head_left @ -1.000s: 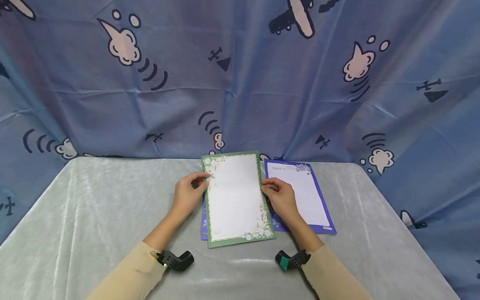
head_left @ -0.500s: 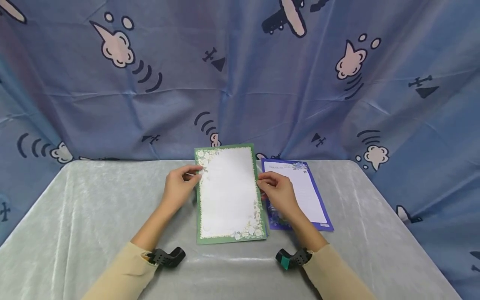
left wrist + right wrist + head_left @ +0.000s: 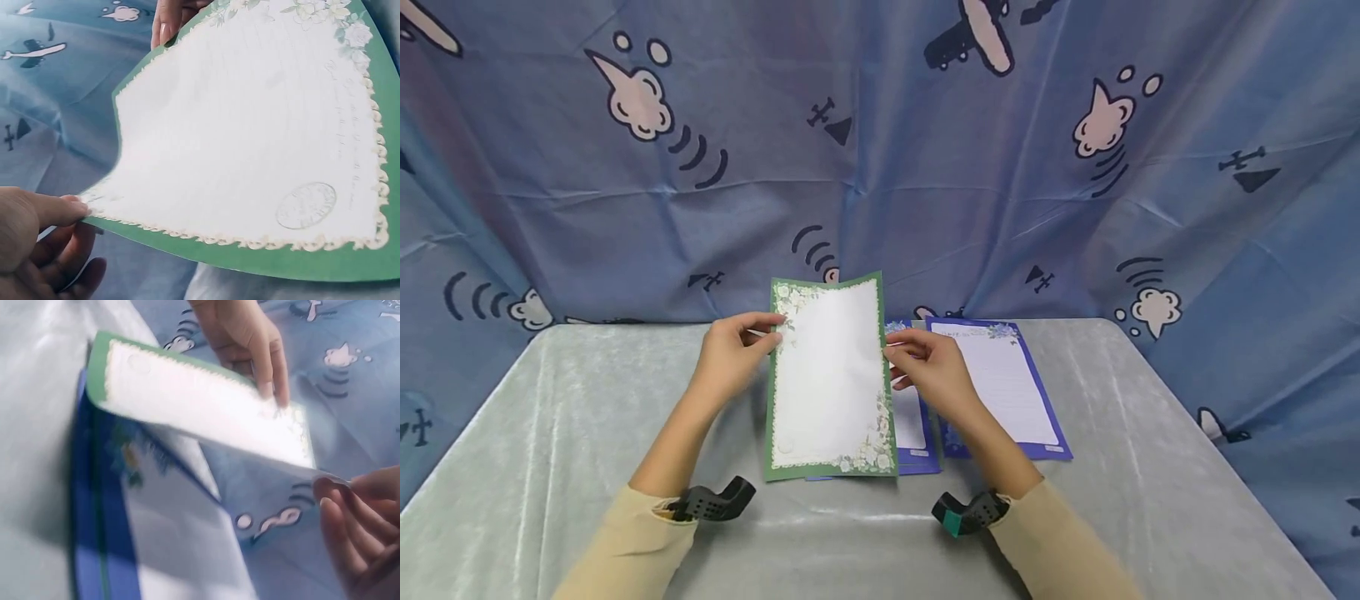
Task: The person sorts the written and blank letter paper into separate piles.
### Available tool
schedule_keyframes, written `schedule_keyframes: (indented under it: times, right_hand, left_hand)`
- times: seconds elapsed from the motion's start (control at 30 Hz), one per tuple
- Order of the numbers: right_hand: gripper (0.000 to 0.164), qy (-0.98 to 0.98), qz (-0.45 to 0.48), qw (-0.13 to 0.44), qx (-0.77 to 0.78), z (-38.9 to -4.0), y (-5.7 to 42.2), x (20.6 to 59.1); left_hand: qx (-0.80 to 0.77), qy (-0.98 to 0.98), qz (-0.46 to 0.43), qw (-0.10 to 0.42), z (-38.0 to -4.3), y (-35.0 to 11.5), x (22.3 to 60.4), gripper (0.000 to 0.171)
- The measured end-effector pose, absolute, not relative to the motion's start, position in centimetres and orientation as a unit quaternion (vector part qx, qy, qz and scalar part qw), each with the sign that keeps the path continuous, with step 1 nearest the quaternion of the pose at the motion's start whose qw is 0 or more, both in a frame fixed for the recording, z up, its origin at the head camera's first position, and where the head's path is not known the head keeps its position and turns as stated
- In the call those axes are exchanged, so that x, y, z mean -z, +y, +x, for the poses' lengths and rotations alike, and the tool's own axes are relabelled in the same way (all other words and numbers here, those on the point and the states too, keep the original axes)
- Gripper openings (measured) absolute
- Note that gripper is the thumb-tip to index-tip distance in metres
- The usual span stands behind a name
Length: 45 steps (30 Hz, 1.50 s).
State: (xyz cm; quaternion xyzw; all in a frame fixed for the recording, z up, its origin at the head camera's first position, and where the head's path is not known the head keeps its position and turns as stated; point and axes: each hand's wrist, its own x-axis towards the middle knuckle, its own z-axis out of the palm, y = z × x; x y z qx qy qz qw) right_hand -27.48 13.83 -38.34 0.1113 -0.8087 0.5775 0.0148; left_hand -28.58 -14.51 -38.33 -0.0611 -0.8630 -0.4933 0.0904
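Observation:
A green-bordered sheet of letter paper [image 3: 831, 379], printed with white flowers, is held up between both hands and bows along its length. My left hand [image 3: 730, 354] pinches its left edge, thumb on top as the left wrist view shows. The opposite edge is pinched by my right hand [image 3: 936, 371], whose other fingers sit loosely below the paper. Partly hidden beneath is a purple-bordered sheet [image 3: 917, 460]. In the right wrist view the green sheet [image 3: 181, 394] stands apart from the blue-purple paper [image 3: 112, 500] under it.
Another purple-bordered sheet [image 3: 1000, 387] with blue flowers lies to the right, behind my right forearm. A pale grey cloth covers the table [image 3: 610, 400]. At the table's far edge hangs a blue printed curtain [image 3: 760, 167].
Both hands have moved left and away from me with the green sheet, which now bows. More of the purple-bordered sheet beneath shows on its right side. The far-right sheet stays on the table.

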Motion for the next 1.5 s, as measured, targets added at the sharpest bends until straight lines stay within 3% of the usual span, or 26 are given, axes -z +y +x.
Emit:
schedule_keyframes:
  times: [0.17, 0.43, 0.6, 1.07, 1.5]
  right_hand:
    - [0.027, -0.8, 0.118, 0.007, -0.589, -27.7, 11.8, 37.0]
    - [0.026, -0.773, 0.134, -0.015, -0.62, -27.9, 8.7, 35.9]
    - [0.024, -0.769, 0.123, 0.001, -0.627, -28.2, 7.5, 36.4]
    - [0.023, -0.809, 0.111, 0.015, -0.578, -28.8, 5.5, 39.5]
    - [0.019, -0.842, 0.086, -0.007, -0.532, -29.6, 5.7, 42.0]
  left_hand:
    - [0.477, -0.873, -0.054, 0.089, -27.9, -15.9, 36.5, 0.029]
    - [0.454, -0.881, -0.044, 0.128, -26.9, -18.2, 34.9, 0.03]
    - [0.445, -0.884, -0.03, 0.139, -26.9, -18.8, 35.0, 0.031]
    - [0.412, -0.902, -0.03, 0.124, -27.4, -19.5, 36.2, 0.033]
    - [0.383, -0.921, -0.037, 0.059, -28.6, -20.1, 38.2, 0.036]
